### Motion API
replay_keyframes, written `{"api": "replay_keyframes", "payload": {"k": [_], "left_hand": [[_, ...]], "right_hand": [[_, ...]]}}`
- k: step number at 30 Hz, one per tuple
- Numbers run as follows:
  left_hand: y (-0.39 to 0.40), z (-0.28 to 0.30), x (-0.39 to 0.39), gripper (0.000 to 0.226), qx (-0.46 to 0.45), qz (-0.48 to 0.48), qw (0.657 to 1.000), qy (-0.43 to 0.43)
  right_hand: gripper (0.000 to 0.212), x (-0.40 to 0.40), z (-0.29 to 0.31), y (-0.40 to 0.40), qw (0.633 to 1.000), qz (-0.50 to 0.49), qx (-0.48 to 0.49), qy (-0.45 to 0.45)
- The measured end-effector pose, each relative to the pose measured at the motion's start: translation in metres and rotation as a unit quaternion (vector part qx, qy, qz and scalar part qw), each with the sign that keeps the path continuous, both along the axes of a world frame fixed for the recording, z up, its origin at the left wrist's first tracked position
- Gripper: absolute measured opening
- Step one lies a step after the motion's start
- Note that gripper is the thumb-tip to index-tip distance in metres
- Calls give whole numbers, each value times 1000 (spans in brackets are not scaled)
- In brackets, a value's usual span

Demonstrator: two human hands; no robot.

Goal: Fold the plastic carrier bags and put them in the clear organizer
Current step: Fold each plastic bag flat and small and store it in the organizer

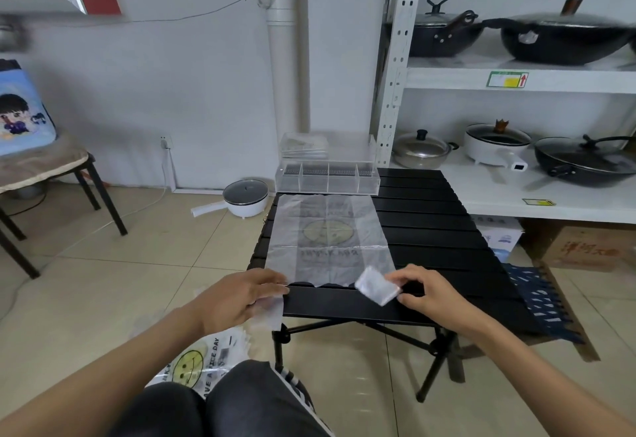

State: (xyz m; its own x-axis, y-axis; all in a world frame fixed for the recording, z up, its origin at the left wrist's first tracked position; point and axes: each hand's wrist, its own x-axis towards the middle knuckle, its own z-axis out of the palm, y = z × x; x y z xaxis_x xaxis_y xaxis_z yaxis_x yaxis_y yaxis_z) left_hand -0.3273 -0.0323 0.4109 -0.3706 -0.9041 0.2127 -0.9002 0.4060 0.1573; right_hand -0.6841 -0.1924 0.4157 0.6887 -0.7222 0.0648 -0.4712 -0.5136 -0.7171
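A translucent white carrier bag (327,237) with a faded smiley print lies flat on the black slatted table (440,240). My left hand (237,299) holds its left handle strip at the table's near left corner. My right hand (426,290) pinches the right handle, which is folded into a small white square just above the table. The clear organizer (327,180) with several compartments stands at the table's far edge, beyond the bag. Another smiley-print bag (196,364) lies by my knees.
A white electric pot (245,197) sits on the floor left of the table. A metal shelf (516,182) with pans stands to the right. A chair (44,168) with a cushion is at the left. A cardboard box (588,251) rests under the shelf.
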Motion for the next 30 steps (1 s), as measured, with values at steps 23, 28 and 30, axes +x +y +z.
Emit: {"api": "replay_keyframes", "payload": {"k": [23, 28, 30], "left_hand": [[-8, -15, 2, 88, 12, 104, 994, -23], [-7, -13, -6, 70, -62, 52, 997, 14], [-7, -7, -12, 78, -20, 66, 996, 58]], "right_hand": [[83, -13, -37, 22, 943, 23, -314, 109], [71, -9, -38, 30, 936, 19, -349, 38], [58, -6, -40, 29, 940, 16, -340, 9]]}}
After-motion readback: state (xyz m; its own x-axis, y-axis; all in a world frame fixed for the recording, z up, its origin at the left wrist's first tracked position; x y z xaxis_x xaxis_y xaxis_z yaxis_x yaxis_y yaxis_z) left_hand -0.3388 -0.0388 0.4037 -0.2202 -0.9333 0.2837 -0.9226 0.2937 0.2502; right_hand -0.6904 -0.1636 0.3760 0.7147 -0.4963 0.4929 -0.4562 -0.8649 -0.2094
